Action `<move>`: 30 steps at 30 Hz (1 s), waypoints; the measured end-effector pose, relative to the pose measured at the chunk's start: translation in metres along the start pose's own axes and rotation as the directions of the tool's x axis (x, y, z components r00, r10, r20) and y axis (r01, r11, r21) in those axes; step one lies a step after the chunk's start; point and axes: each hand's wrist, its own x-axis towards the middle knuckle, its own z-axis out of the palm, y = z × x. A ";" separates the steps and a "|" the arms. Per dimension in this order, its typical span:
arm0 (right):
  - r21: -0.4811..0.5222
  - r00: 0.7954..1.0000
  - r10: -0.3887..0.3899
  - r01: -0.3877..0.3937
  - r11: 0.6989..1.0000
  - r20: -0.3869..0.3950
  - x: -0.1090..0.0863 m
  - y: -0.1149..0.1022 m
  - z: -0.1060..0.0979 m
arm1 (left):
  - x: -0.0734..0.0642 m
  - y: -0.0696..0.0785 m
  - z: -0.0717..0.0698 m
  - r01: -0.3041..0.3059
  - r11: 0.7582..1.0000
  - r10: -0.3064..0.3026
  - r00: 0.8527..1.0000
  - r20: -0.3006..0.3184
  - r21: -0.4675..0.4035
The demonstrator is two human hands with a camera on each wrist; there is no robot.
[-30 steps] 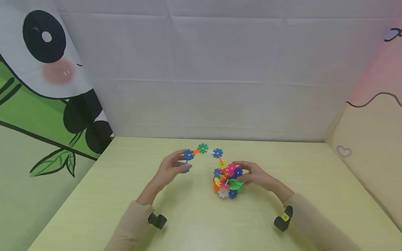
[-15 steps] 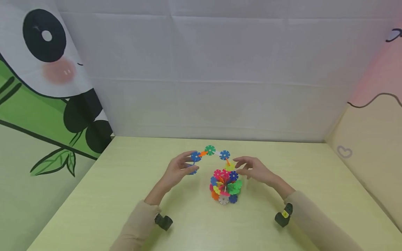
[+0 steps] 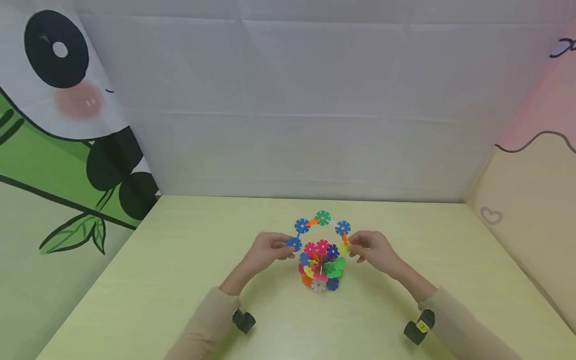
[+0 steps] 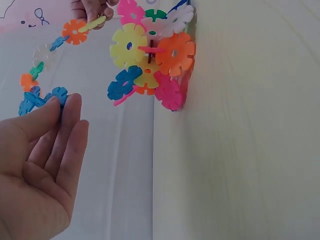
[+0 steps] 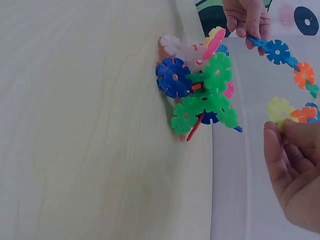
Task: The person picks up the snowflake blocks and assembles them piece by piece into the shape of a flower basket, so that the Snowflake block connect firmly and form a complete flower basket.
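An arched chain of interlocking snowflake discs [image 3: 322, 218], in blue, orange, green, white and yellow, is held up between both hands. My left hand [image 3: 265, 251] pinches the blue disc [image 3: 294, 244] at one end, between thumb and fingers. At the other end, my right hand [image 3: 377, 251] pinches a yellow disc [image 5: 279, 109]. Between and below the hands sits a rounded cluster of snowflake discs [image 3: 333, 270] in pink, green, blue, yellow, orange and white. Neither hand touches that cluster. Fingers partly cover both end discs.
The pale wooden table [image 3: 148, 300] bears the cluster. A whitish back panel [image 3: 315, 110] rises behind it. Printed side panels stand at left [image 3: 49, 150] and right [image 3: 535, 200]. Each wrist wears a small dark camera, such as the left one [image 3: 244, 321].
The chain and left hand have shifted right, and the left grip is now on the lower end disc. My right hand has left the cluster and taken hold of the yellow end disc.
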 end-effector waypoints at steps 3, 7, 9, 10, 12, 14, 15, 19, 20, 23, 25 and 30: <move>-0.023 1.000 -0.003 0.003 1.000 -0.011 -0.006 -0.001 0.000 | 0.000 0.000 0.002 -0.015 0.999 0.014 1.000 0.007 0.049; -0.053 1.000 0.000 -0.001 0.999 -0.024 -0.011 -0.002 0.001 | 0.004 -0.005 0.006 -0.011 0.996 0.011 1.000 0.003 0.088; -0.060 1.000 0.009 -0.010 0.998 -0.028 -0.014 -0.001 0.001 | 0.005 -0.008 0.008 -0.003 0.995 0.003 1.000 -0.001 0.103; -0.065 1.000 0.011 -0.013 0.998 -0.028 -0.015 0.000 0.001 | 0.006 -0.010 0.009 0.001 0.994 0.000 1.000 -0.004 0.106; -0.078 0.999 0.009 -0.012 0.997 -0.030 -0.017 0.002 0.002 | 0.006 -0.012 0.010 -0.004 0.994 0.004 1.000 -0.003 0.113; -0.085 0.999 0.009 -0.012 0.996 -0.035 -0.020 0.004 0.002 | 0.006 -0.013 0.011 -0.010 0.993 0.009 1.000 0.006 0.115; -0.088 0.999 0.004 -0.007 0.996 -0.037 -0.022 0.005 0.002 | 0.006 -0.013 0.012 -0.011 0.993 0.009 1.000 0.011 0.117; -0.096 0.999 -0.008 0.003 0.995 -0.045 -0.025 0.009 0.004 | 0.006 -0.013 0.014 -0.021 0.993 0.018 0.999 0.029 0.115; -0.097 0.999 -0.008 0.003 0.995 -0.047 -0.025 0.010 0.005 | 0.006 -0.013 0.015 -0.027 0.993 0.023 0.999 0.033 0.113; -0.107 0.999 -0.011 0.006 0.994 -0.048 -0.026 0.013 0.006 | 0.006 -0.013 0.016 -0.050 0.994 0.045 0.997 0.060 0.093; -0.111 0.999 -0.013 0.008 0.994 -0.049 -0.026 0.014 0.007 | 0.006 -0.013 0.017 -0.068 0.994 0.061 0.995 0.081 0.083; -0.093 0.998 -0.025 0.020 0.995 -0.050 -0.029 0.014 0.008 | 0.008 -0.013 0.019 -0.078 0.993 0.070 0.993 0.093 0.091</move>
